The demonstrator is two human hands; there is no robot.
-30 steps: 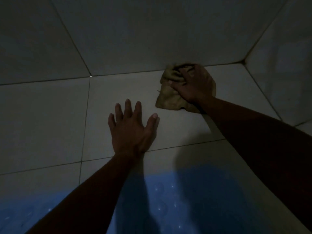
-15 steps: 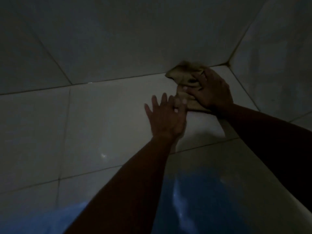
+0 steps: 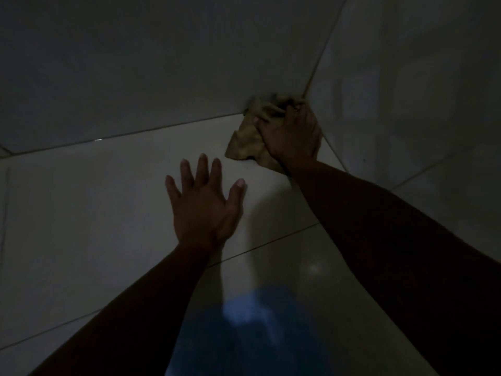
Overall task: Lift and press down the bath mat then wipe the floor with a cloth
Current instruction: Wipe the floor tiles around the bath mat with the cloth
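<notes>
The wiping step is in hand. Left of the cloth (image 3: 248, 139), the left hand (image 3: 202, 207) lies flat on the tiled floor (image 3: 95, 213), fingers spread, holding nothing. Nearer the person than the cloth lies one blue bath mat (image 3: 244, 335). The one tan cloth sits bunched in the wall corner, the right hand (image 3: 291, 134) clutching it. The next move is probably a firm stroke out across the tiles. Two hands.

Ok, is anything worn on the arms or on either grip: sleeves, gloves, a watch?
Nothing that shows. The left forearm and right forearm are bare to the frame edge, no sleeve in view. The left grip and right grip are bare hands: no gloves, no ring, watch or band visible, though the light is dim.
</notes>
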